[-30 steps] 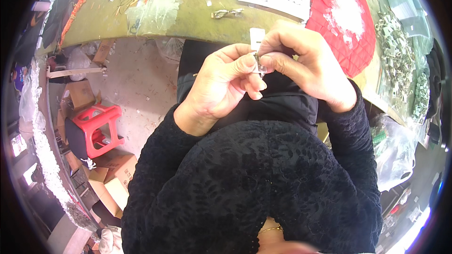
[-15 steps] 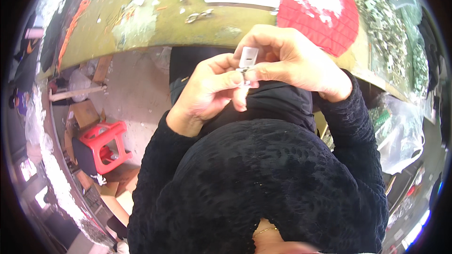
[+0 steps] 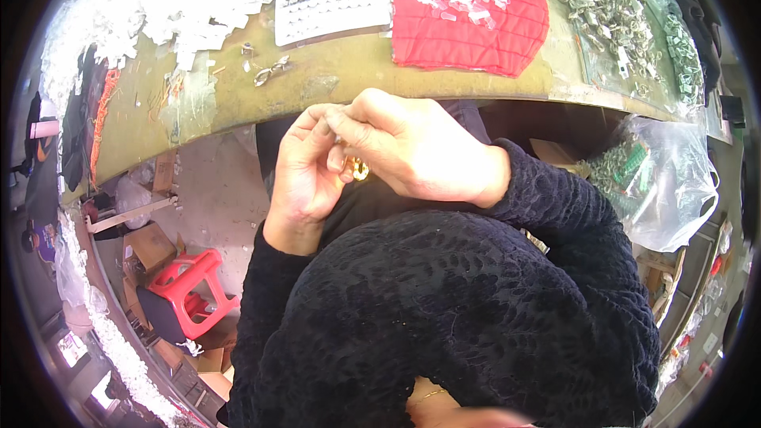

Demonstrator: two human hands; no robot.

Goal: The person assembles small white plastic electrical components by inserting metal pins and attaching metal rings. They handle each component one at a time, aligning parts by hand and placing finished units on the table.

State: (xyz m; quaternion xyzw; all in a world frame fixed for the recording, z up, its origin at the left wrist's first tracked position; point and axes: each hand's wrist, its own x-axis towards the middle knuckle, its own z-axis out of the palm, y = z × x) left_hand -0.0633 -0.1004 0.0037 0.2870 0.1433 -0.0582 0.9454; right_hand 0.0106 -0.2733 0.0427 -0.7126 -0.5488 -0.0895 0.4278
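Note:
In front of my body, just off the table's near edge, my left hand (image 3: 303, 170) and my right hand (image 3: 420, 150) meet with their fingertips pinched together. Whatever lies between the fingertips is covered by the fingers. Below the pinch shows a small shiny gold-coloured metal piece (image 3: 360, 168), next to the curled fingers. I cannot tell whether it is gripped or worn as a ring. Closest on the tabletop are a few small metal clasps (image 3: 272, 71), lying loose.
On the worktable (image 3: 317, 89) lie a white card with rows of small round pieces (image 3: 333, 4), a red quilted cloth (image 3: 476, 47) bearing white tags, and a heap of metal clasps with tags (image 3: 602, 8). A plastic bag (image 3: 674, 190) hangs right; a red stool (image 3: 194, 293) stands left.
Both hands have moved left in the picture and closed tighter together. The small white tag and metal fitting seen between them are now hidden, and a gold-coloured piece shows. My view has shifted.

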